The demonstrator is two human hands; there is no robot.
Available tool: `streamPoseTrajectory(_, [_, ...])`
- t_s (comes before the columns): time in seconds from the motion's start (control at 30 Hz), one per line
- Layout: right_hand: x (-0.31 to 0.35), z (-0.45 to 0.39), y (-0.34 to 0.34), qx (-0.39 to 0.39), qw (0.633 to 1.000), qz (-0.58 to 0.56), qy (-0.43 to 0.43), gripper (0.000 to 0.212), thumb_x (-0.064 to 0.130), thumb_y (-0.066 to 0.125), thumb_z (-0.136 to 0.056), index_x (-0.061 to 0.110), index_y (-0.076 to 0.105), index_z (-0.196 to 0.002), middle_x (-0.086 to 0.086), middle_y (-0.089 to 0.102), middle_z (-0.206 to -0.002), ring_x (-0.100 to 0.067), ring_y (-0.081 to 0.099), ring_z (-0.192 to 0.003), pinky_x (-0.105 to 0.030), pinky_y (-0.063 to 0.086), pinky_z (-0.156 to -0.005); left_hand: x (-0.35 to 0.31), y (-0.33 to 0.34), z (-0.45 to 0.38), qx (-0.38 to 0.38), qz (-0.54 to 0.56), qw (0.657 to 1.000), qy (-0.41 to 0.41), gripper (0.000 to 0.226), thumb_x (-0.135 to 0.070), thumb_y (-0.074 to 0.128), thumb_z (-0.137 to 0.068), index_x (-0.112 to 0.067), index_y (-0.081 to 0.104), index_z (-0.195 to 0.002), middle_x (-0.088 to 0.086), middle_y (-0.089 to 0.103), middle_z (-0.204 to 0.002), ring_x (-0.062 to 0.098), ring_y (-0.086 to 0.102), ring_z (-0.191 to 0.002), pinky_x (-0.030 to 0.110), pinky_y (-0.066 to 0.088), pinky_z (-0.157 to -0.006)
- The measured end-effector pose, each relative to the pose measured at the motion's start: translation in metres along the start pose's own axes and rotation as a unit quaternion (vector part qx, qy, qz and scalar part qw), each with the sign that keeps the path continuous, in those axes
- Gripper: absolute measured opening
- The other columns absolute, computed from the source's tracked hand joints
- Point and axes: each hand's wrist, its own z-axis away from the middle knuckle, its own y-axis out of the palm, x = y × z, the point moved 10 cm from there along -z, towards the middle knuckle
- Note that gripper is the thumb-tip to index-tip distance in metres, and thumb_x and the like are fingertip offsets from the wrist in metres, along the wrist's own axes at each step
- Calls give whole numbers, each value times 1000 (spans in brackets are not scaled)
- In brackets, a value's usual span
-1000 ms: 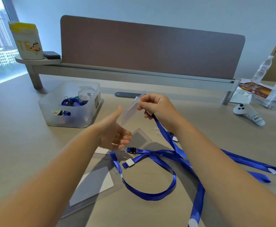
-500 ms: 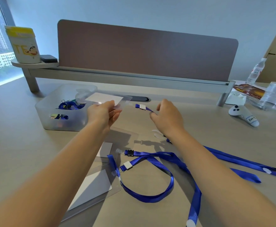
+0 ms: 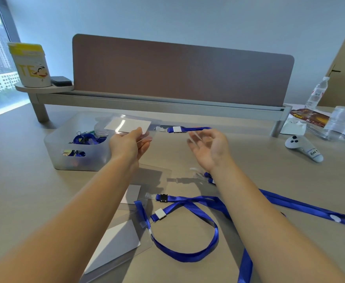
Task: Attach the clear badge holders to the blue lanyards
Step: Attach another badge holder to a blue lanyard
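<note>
My left hand (image 3: 128, 145) holds a clear badge holder (image 3: 127, 126) with a white card inside, raised above the desk near the bin. My right hand (image 3: 208, 149) is turned palm up and blurred. Its fingertips pinch the end of a blue lanyard (image 3: 190, 129), whose white clip (image 3: 176, 129) points at the holder with a small gap between them. Two more clear holders (image 3: 114, 240) with cards lie on the desk near me. Other blue lanyards (image 3: 188, 257) loop beside them and trail off to the right (image 3: 302, 207).
A translucent bin (image 3: 65, 158) with more lanyards stands at the left. A white controller (image 3: 302, 149), a water bottle (image 3: 316, 92) and clear containers (image 3: 343, 123) sit at the right. A brown divider panel (image 3: 179, 72) and its shelf close off the back.
My left hand took the badge holder from my right hand and moved it left. My right hand turned palm up, keeping the lanyard end level and pointed at the holder.
</note>
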Motion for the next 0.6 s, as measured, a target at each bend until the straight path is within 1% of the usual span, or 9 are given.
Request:
streamPoseTrajectory(0.1, [19,-12,-11,-57,995,-73,-29,29,5,30,-94,4,46,-70,-8,51,-79,-17,52,-72,-35,39,-101,0,-2,-15,-19,-9,1000,5,11,-11,53,-89,-6,52,-80,7,62,-77,12,61,-59,19,53,-60])
streamPoseTrajectory(0.2, [39,-24,-28,-103,989,-87,-66,24,6,32,-96,2,49,-80,-10,56,-83,-20,57,-78,-35,40,-105,4,-3,-33,-43,-43,998,11,8,-10,54,-88,-4,52,-93,13,64,-94,15,61,-65,24,52,-66])
streamPoseTrajectory(0.23, [45,-29,-32,-109,987,-90,-75,21,7,32,-96,0,51,-90,-13,58,-92,-24,60,-89,-34,41,-103,7,-2,-40,-48,-50,998,9,11,-10,54,-88,-3,53,-97,14,63,-97,15,61,-65,25,52,-65])
streamPoseTrajectory(0.3, [58,-41,-41,-119,984,-97,-92,26,10,33,-97,0,46,-117,-20,57,-119,-29,56,-115,-32,43,-93,15,3,-53,-60,-57,997,-4,18,-9,54,-88,1,54,-103,15,63,-96,17,60,-63,24,51,-60])
streamPoseTrajectory(0.37, [72,-52,-49,-140,980,-90,-106,34,10,33,-98,0,38,-130,-20,54,-131,-29,54,-120,-32,45,-88,24,10,-66,-68,-49,996,-22,20,-7,54,-88,3,54,-106,16,62,-94,18,59,-60,24,50,-57])
streamPoseTrajectory(0.43, [85,-66,-55,-156,978,-73,-121,35,7,32,-98,-3,36,-132,-22,55,-130,-30,56,-119,-32,47,-85,33,17,-78,-78,-29,995,-45,16,-8,55,-88,4,56,-99,16,63,-93,17,60,-59,24,52,-59])
streamPoseTrajectory(0.47, [91,-72,-57,-161,977,-65,-127,35,5,32,-98,-4,37,-131,-23,55,-129,-31,56,-119,-32,47,-85,37,20,-84,-88,-17,994,-61,14,-9,55,-88,4,56,-91,15,63,-91,17,60,-59,23,53,-60])
streamPoseTrajectory(0.53, [104,-86,-63,-171,973,-46,-148,34,3,33,-97,-6,38,-130,-25,56,-127,-33,56,-118,-33,48,-85,45,26,-94,-104,28,990,-93,22,-10,53,-90,2,51,-71,12,62,-83,14,60,-56,18,53,-55])
streamPoseTrajectory(0.6, [118,-103,-70,-179,967,-46,-175,32,2,36,-96,-7,41,-127,-25,61,-112,-33,61,-105,-36,50,-90,51,36,-109,-106,51,988,-102,27,-10,54,-89,-3,47,-63,9,59,-74,13,58,-54,19,54,-58])
